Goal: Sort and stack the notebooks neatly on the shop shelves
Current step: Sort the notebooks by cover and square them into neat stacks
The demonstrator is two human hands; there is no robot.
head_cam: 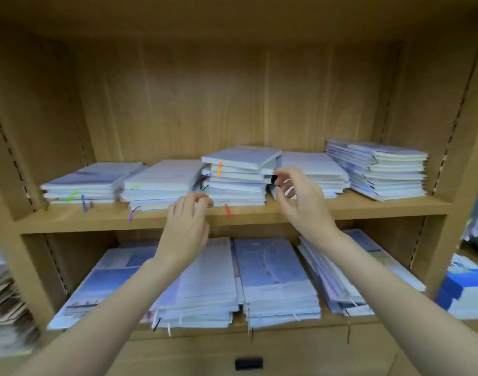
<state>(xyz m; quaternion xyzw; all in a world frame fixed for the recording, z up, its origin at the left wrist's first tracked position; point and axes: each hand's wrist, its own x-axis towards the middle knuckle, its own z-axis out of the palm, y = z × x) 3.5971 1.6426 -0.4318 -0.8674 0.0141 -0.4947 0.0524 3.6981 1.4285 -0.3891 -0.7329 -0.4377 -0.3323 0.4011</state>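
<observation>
Reaching for the crooked middle pile (236,180) on the upper shelf (341,210), at 12 o'clock, the left hand (187,223) and right hand (300,198) hold nothing, fingers loosely curled. Next, I think, they must squeeze both sides to straighten it.

Two bare forearms, no sleeves, no rings

Five notebook stacks (236,183) sit in a row along the upper shelf (341,210), the middle stack near its front edge. More stacks (276,283) lie on the lower shelf (327,321) beneath.
</observation>
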